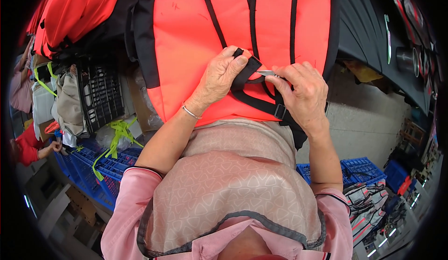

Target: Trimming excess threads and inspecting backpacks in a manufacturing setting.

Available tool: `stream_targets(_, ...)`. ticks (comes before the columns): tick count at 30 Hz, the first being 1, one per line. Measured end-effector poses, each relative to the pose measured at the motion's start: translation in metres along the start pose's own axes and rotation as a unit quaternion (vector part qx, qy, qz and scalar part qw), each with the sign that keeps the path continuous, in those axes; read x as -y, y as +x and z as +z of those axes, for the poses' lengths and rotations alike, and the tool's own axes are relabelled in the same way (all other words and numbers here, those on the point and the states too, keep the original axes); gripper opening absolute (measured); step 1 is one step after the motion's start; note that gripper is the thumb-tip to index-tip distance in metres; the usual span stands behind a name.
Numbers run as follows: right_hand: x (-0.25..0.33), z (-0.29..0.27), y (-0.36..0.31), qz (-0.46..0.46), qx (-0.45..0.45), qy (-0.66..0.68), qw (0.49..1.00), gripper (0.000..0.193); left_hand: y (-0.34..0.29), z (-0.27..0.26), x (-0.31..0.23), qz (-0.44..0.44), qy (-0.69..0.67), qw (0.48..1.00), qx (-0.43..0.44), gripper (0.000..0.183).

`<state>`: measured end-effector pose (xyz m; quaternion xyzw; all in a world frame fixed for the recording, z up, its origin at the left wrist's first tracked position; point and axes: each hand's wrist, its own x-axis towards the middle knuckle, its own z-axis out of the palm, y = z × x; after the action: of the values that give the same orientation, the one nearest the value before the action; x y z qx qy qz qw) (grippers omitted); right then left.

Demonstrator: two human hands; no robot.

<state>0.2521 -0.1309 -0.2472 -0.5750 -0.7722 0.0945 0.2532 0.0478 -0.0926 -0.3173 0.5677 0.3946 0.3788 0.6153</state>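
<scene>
A bright orange bag (186, 40) with black side panels and black cords lies in front of me, its near edge against my apron. My left hand (217, 77) is closed, pinching the end of a black webbing strap (252, 65) between thumb and fingers. From the right, my right hand (304, 92) grips small thread snips (267, 73), their pointed silver blades close to the strap end. The handle is mostly hidden in the fingers. Below the hands, another stretch of black webbing passes through a black slider buckle (280, 111).
More orange bags (84, 10) are piled at the far left. A black crate (100, 92) and blue crates (109, 169) stand on my left, near a co-worker's hand (56, 146). On the right, a dark surface (361, 31) carries a toothbrush (388, 38) and a metal cup (407, 60).
</scene>
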Motion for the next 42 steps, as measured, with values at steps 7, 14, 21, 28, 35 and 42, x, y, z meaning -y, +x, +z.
stream_targets(7, -0.005, -0.01, -0.005, 0.046, -0.059, 0.056, 0.996, 0.021, -0.001, -0.001, 0.004, -0.001, 0.007, 1.0, -0.003, 0.036)
stream_targets(14, 0.0, 0.004, 0.0, -0.001, -0.01, 0.045, 0.999, 0.02, 0.001, -0.004, 0.004, 0.011, -0.006, 1.0, 0.017, 0.037)
stream_targets(21, -0.022, 0.001, -0.001, 0.131, -0.067, 0.084, 0.986, 0.018, -0.004, -0.011, 0.003, -0.029, -0.016, 0.999, 0.041, 0.037)
stream_targets(28, -0.004, -0.014, -0.01, 0.276, -0.116, 0.289, 0.909, 0.034, -0.022, -0.003, -0.027, 0.091, 0.182, 0.975, 0.087, 0.028)
stream_targets(35, 0.017, -0.005, -0.03, 0.323, -0.069, 0.405, 0.853, 0.026, -0.025, -0.005, -0.017, 0.168, 0.265, 0.944, 0.101, 0.038)
stream_targets(42, 0.037, -0.001, -0.033, 0.128, -0.126, 0.203, 0.962, 0.066, -0.013, -0.001, -0.057, 0.074, 0.268, 0.949, 0.152, 0.054)
